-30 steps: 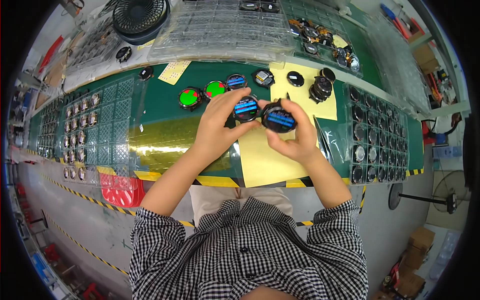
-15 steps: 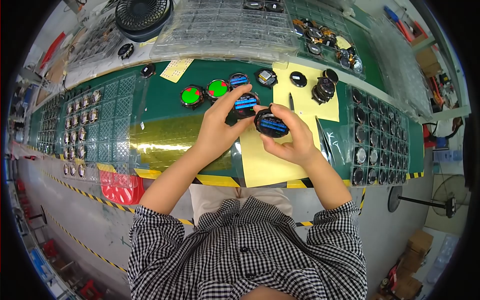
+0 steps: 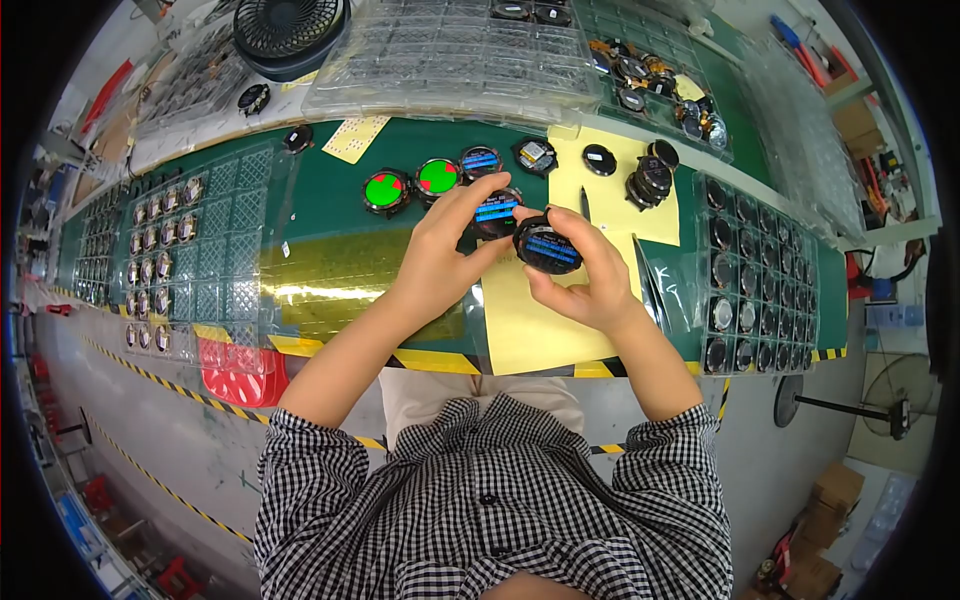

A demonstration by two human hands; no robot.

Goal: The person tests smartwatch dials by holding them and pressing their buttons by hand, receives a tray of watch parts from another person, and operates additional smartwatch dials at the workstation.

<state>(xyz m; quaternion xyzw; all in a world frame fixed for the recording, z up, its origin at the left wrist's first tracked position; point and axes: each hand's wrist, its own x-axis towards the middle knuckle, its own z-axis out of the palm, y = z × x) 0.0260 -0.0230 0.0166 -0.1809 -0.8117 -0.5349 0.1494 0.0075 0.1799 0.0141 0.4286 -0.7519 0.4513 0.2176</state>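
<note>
My right hand point(image 3: 585, 275) grips a round black watch case point(image 3: 549, 247) by its edges, its face turned up and showing blue lines of text. Thumb and fingers of my left hand point(image 3: 445, 245) curve around a second watch case point(image 3: 496, 212), lit with a similar blue menu. The two watch cases are close beside each other. Just beyond my left hand lie a third blue-lit watch case point(image 3: 481, 162) and two with green-and-red screens, one nearer point(image 3: 385, 191) and one farther right point(image 3: 437, 177). An opened watch case point(image 3: 535, 155) shows its inner parts.
Yellow paper point(image 3: 545, 335) lies under my hands, with a black pen point(image 3: 585, 204) and stacked watch cases point(image 3: 650, 182). Clear trays of round parts stand at right point(image 3: 745, 280) and left point(image 3: 230, 280). A black fan point(image 3: 290, 35) sits at the back.
The watch case in my right hand has tilted slightly, and its screen text shows a little more plainly. Both hands keep nearly the same places.
</note>
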